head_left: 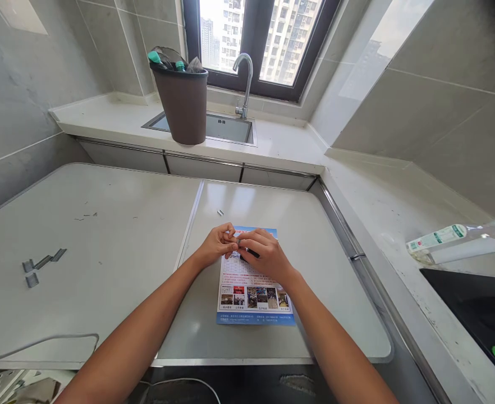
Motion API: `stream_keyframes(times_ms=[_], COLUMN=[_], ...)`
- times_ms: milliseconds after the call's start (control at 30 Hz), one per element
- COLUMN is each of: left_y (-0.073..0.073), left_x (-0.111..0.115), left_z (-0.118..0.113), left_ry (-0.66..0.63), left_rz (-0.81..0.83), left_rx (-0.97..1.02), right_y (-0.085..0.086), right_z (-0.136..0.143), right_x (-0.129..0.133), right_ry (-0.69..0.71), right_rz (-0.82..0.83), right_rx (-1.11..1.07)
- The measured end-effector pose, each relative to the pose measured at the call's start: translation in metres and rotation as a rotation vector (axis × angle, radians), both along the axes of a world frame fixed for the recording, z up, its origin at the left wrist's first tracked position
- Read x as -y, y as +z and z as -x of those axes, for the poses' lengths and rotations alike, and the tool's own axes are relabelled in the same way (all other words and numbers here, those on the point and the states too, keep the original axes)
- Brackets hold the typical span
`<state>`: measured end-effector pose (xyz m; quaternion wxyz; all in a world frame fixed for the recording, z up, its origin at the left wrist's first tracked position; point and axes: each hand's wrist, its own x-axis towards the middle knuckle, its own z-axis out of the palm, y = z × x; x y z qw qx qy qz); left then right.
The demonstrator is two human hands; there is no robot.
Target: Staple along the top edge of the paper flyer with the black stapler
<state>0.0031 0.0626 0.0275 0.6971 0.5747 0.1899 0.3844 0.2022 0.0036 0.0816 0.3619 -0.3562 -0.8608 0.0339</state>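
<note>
Both of my hands meet above the upper part of a printed blue-and-white flyer, which lies on the white folding table. My left hand (221, 245) is closed, its fingertips pinching a tiny item at the gap between the hands; the item is too small to make out. My right hand (266, 255) is closed too, with its fingertips at the same tiny item and a dark object partly visible under its fingers. The flyer (256, 306) shows small photos and red text. Just beyond it lie small metal staple strips (220, 212).
More grey staple strips (43, 262) and loose bits lie on the table's left half (117, 224). Behind stand a brown bin (184, 104), a sink (230, 128) and a faucet (247, 84). A clear bottle (441, 238) lies on the right counter. A cable (54, 338) crosses the front left.
</note>
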Motion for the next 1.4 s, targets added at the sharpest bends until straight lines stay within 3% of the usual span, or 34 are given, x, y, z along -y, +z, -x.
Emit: stream_keyframes(times_ms=[100,200,267,400,533,700,867,1000,1100,1267,1400], left_y=[0.000,0.000,-0.002,-0.015,-0.028,-0.026,-0.023,-0.022,-0.019,-0.014,-0.012], left_x=[-0.003,-0.009,-0.015,-0.029,-0.037,-0.032,-0.031,-0.031,-0.028,-0.019,-0.015], left_z=[0.004,0.012,0.016,0.017,0.014,0.019,0.028,0.027,0.022,0.014,0.007], left_ry=[0.235,0.552,0.658,0.640,0.557,0.582,0.582,0.607,0.611,0.591,0.601], left_rz=[-0.088,-0.298,-0.469,-0.601,-0.586,-0.686,-0.778,-0.789,-0.793,-0.776,-0.645], left_rx=[-0.080,-0.410,-0.640,-0.817,-0.900,-0.977,-1.055,-1.024,-0.980,-0.835,-0.663], right_y=[0.002,-0.002,-0.010,-0.022,-0.022,-0.018,-0.026,-0.027,-0.023,-0.016,-0.022], right_z=[-0.002,-0.016,-0.030,-0.044,-0.024,0.017,0.040,0.036,0.016,-0.042,-0.073], right_x=[-0.004,-0.019,-0.035,-0.076,-0.120,-0.162,-0.175,-0.173,-0.158,-0.093,-0.029], right_ry=[-0.097,-0.219,-0.282,-0.354,-0.346,-0.212,-0.092,-0.022,-0.050,-0.206,-0.220], right_rz=[0.002,0.087,0.170,0.343,0.408,0.278,0.216,0.212,0.213,0.239,0.285], right_rx=[-0.033,-0.138,-0.169,-0.066,0.164,0.447,0.532,0.528,0.421,0.045,-0.232])
